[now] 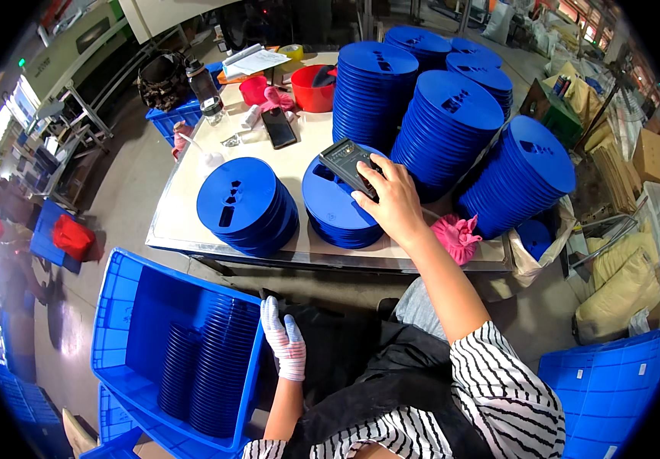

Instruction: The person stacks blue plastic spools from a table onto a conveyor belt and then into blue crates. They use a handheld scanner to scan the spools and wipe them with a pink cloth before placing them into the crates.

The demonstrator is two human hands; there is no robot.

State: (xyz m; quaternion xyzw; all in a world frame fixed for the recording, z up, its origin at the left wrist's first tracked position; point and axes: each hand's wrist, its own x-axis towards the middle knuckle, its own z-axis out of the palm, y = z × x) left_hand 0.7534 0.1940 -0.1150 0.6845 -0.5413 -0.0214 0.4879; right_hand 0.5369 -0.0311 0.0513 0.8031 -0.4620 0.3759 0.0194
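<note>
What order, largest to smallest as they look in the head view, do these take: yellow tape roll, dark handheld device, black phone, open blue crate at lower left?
1. Open blue crate
2. Dark handheld device, partly covered by the right hand
3. Black phone
4. Yellow tape roll

Disc stacks (441, 138) on tbl (181, 206), crate (143, 298) front-L.
</note>
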